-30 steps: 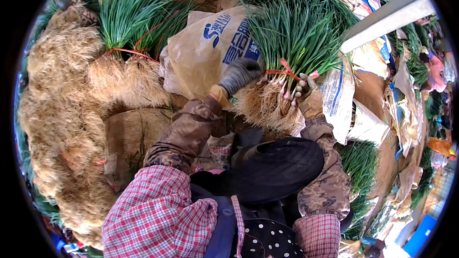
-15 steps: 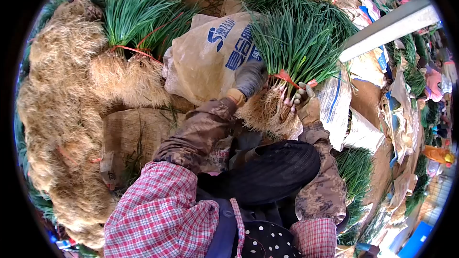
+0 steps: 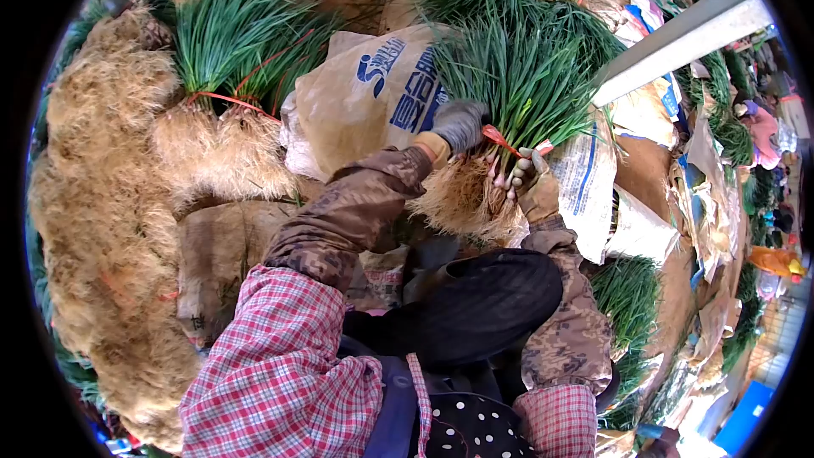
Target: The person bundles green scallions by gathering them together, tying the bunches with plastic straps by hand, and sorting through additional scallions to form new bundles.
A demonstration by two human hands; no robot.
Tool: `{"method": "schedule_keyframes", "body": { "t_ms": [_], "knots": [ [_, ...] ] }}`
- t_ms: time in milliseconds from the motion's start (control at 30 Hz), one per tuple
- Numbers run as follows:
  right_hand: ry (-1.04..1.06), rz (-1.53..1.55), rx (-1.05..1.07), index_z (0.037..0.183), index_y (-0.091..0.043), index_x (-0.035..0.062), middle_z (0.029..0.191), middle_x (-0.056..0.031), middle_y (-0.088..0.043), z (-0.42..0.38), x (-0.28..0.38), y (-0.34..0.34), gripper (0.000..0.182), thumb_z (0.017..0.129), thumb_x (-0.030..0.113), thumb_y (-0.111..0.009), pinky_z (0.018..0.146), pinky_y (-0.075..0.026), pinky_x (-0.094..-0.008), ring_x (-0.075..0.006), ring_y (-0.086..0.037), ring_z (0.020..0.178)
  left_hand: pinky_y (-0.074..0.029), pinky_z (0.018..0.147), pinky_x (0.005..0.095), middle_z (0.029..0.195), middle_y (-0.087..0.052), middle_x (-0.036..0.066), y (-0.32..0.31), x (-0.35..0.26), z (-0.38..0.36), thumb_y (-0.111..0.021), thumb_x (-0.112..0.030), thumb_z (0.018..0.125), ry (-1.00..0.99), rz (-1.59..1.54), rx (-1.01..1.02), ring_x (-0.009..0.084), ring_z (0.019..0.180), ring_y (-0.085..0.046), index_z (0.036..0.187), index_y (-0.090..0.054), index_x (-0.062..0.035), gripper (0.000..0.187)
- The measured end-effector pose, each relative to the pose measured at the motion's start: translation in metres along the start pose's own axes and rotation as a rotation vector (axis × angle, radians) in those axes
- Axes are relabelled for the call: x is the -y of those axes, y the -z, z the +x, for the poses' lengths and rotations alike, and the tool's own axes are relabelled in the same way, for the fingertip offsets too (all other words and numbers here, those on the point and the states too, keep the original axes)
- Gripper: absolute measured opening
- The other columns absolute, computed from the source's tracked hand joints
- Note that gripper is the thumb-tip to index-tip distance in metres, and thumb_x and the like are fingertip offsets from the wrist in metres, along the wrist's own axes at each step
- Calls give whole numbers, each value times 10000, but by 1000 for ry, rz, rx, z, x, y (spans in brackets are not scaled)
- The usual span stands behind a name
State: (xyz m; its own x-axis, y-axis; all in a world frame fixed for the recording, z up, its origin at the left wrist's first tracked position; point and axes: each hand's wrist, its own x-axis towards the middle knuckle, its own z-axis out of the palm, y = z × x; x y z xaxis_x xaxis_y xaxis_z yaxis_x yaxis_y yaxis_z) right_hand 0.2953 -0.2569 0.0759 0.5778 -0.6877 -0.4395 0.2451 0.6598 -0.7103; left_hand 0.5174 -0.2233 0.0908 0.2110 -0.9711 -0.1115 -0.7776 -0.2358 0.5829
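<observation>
A bundle of green onions (image 3: 530,76) stands in front of me, leaves pointing away and long tan roots (image 3: 462,195) toward my knees. A red tie (image 3: 502,140) crosses its stems just above the small pale bulbs. My left hand (image 3: 459,125), in a grey glove, is closed against the bundle's left side at the level of the tie; its fingertips are partly hidden. At the right side, my gloved right hand (image 3: 534,182) pinches the tie near its loose end, its curled fingers close to the bulbs.
Tied onion bundles (image 3: 225,102) lie at the upper left, beside a long heap of roots (image 3: 102,229). A printed plastic sack (image 3: 339,102) is left of my hands. A pale metal beam (image 3: 678,42) juts in at the upper right. Another person in pink (image 3: 761,136) is at far right.
My left hand, blurred before, now shows clearly beside the tie. The right hand keeps its grip. The whole view has shifted slightly.
</observation>
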Motion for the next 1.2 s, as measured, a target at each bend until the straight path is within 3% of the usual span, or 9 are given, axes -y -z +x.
{"method": "schedule_keyframes", "body": {
  "t_ms": [233,367,533,800,833,933,1000,1100,1200],
  "knots": [
    [136,-38,20,1119,-560,-6,737,-61,-598,-7,-7,-7,515,886,452,-554,434,-463,-311,-180,-583,587,-461,755,391,913,-568,113,13,-43,6,-627,-207,790,-388,-106,-369,289,821,-576,1009,-635,-121,235],
    [64,-138,59,1167,-541,71,806,25,-521,-13,-3,-2,406,949,400,-450,556,-433,-323,-135,-504,662,-462,838,387,1010,-586,81,15,-89,35,-667,-217,764,-389,234,-33,268,939,-582,1070,-654,-191,308],
    [172,-72,29,1013,-650,38,695,-43,-615,-15,-6,-12,419,869,428,-597,448,-442,-260,-156,-598,569,-506,748,390,936,-653,71,-26,-109,87,-613,-138,773,-216,596,128,277,863,-638,1026,-680,-239,281],
    [103,28,76,1187,-525,37,728,-15,-571,-3,-2,1,530,853,439,-617,463,-472,-292,-158,-533,560,-488,771,371,934,-654,92,62,-46,46,-659,-161,768,-163,-135,-812,273,827,-614,1008,-639,-117,245],
    [106,-119,46,1186,-552,32,796,9,-551,-9,11,-11,426,929,369,-518,606,-460,-295,-136,-523,678,-484,784,358,948,-651,89,67,-42,27,-663,-165,772,-139,-144,-844,260,851,-612,1033,-628,-107,269],
    [126,-289,87,1193,-561,10,794,8,-595,1,36,-20,400,942,316,-509,614,-447,-268,-109,-534,681,-495,840,297,971,-657,105,56,-41,-34,-660,-178,814,-1,-540,-378,200,958,-616,1063,-618,-61,278],
    [118,-370,113,1126,-580,-9,758,-6,-602,7,46,-26,342,944,266,-490,538,-450,-232,-99,-541,619,-542,560,263,907,-660,98,58,-58,-68,-624,-242,858,273,-883,205,162,677,-652,1057,-613,-46,279],
    [54,-567,132,1035,-596,-9,747,-26,-610,5,60,-44,296,940,243,-473,469,-429,-206,-94,-528,562,-535,603,322,856,-627,48,4,-60,-77,-546,-251,902,364,-1476,368,171,719,-622,1044,-562,-63,235],
    [-2,-782,75,942,-609,27,723,4,-580,-2,70,-55,263,952,248,-466,459,-381,-202,-77,-509,572,-461,765,317,855,-551,26,-111,-32,-16,-466,-250,903,-80,-2161,601,185,819,-540,989,-519,-98,182]
  ]
}}
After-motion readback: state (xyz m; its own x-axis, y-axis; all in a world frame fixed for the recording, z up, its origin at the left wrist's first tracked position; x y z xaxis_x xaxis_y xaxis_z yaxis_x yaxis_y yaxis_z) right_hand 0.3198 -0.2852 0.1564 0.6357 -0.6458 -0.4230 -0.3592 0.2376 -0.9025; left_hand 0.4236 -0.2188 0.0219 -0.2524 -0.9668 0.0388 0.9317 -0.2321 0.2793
